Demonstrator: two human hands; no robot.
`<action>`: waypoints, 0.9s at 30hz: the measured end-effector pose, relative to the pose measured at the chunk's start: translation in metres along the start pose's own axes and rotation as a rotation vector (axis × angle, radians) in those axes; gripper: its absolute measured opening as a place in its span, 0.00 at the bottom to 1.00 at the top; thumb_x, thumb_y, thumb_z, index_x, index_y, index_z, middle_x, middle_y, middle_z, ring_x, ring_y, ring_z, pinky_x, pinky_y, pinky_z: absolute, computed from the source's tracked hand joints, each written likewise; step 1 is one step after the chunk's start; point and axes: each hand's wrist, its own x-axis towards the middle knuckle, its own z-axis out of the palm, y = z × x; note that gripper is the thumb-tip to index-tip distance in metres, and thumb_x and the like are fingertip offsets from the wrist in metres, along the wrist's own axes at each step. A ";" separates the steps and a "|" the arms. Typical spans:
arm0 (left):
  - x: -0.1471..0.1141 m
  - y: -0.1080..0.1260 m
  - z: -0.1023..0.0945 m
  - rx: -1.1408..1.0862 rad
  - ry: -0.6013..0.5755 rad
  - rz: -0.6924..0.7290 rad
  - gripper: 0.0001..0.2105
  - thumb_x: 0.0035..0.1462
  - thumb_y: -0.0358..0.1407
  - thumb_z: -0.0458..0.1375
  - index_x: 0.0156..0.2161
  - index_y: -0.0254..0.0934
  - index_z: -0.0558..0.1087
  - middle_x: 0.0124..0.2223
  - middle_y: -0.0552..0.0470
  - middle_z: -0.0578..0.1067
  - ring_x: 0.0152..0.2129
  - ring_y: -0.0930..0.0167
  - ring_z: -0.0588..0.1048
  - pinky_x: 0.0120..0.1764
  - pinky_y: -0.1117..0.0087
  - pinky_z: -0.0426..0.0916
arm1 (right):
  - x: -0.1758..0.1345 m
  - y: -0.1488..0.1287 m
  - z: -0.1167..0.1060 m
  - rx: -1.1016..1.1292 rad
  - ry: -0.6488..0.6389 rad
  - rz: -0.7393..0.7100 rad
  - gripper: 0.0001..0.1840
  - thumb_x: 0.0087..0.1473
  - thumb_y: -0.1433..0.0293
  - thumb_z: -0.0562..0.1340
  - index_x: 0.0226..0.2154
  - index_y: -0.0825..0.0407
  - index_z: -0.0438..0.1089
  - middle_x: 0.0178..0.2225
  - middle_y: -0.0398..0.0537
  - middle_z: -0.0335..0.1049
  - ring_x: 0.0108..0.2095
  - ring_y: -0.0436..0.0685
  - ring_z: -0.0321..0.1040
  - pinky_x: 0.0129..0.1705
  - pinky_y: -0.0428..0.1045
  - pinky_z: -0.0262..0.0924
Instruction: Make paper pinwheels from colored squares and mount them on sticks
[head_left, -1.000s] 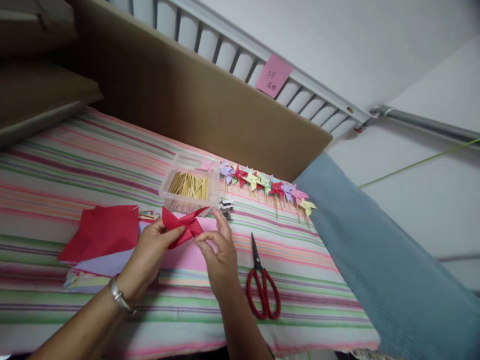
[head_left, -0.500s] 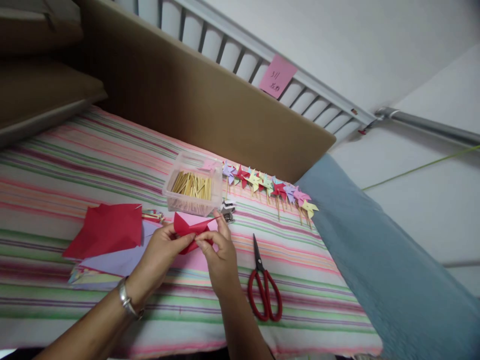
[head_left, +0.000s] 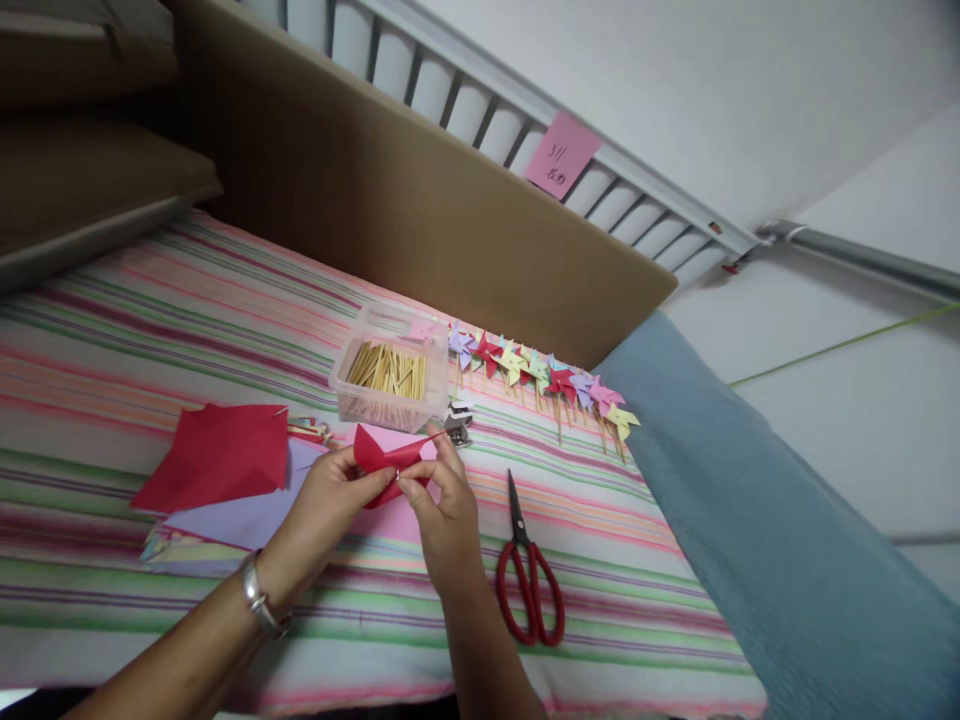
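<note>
My left hand point(head_left: 334, 500), with a silver bracelet at the wrist, pinches a partly folded red paper pinwheel point(head_left: 382, 452) between thumb and fingers. From the other side my right hand point(head_left: 444, 505) grips the same red paper, its thumb and forefinger closed near the middle. A tiny shiny bit, perhaps a pin, shows between the two thumbs; the fingers mostly hide it. Pink paper point(head_left: 397, 522) lies on the table underneath. Red-handled scissors point(head_left: 519, 535) rest to the right of my right hand, blades pointing away.
Beyond my hands stands a clear plastic box point(head_left: 360, 405) of short wooden sticks point(head_left: 386, 370), with small metallic items point(head_left: 457, 430) beside it. Finished pinwheels point(head_left: 560, 383) line the back right. Red sheets point(head_left: 225, 450) and purple paper point(head_left: 262, 515) lie left. A cardboard panel point(head_left: 420, 210) borders the table.
Both hands stay on the red paper with almost no movement. A small shiny bit now shows between the thumbs. The whole view has shifted slightly.
</note>
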 end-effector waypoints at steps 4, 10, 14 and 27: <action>0.001 -0.002 -0.001 0.038 0.003 0.023 0.07 0.42 0.34 0.66 0.30 0.34 0.79 0.24 0.55 0.77 0.21 0.76 0.67 0.27 0.75 0.62 | 0.000 0.000 0.000 0.001 -0.005 0.010 0.04 0.49 0.71 0.62 0.26 0.50 0.73 0.63 0.53 0.55 0.64 0.63 0.47 0.63 0.59 0.39; 0.000 0.001 -0.001 0.099 -0.047 0.110 0.04 0.44 0.34 0.65 0.27 0.36 0.78 0.24 0.56 0.76 0.21 0.75 0.68 0.28 0.75 0.63 | 0.003 0.001 -0.001 0.101 -0.016 0.002 0.02 0.45 0.71 0.63 0.24 0.51 0.72 0.47 0.52 0.71 0.54 0.62 0.61 0.58 0.56 0.50; -0.001 0.004 0.000 0.068 -0.088 0.072 0.03 0.44 0.33 0.65 0.28 0.37 0.78 0.26 0.56 0.78 0.22 0.74 0.71 0.29 0.75 0.65 | 0.003 0.003 -0.002 0.167 -0.066 0.045 0.02 0.46 0.71 0.62 0.25 0.51 0.70 0.31 0.45 0.72 0.36 0.56 0.68 0.42 0.51 0.60; -0.004 0.002 0.003 -0.004 -0.062 -0.061 0.07 0.41 0.34 0.67 0.30 0.36 0.79 0.27 0.53 0.79 0.22 0.73 0.72 0.28 0.74 0.65 | 0.002 0.007 0.004 0.294 0.026 0.197 0.03 0.41 0.70 0.65 0.22 0.53 0.70 0.23 0.41 0.69 0.26 0.52 0.64 0.32 0.47 0.59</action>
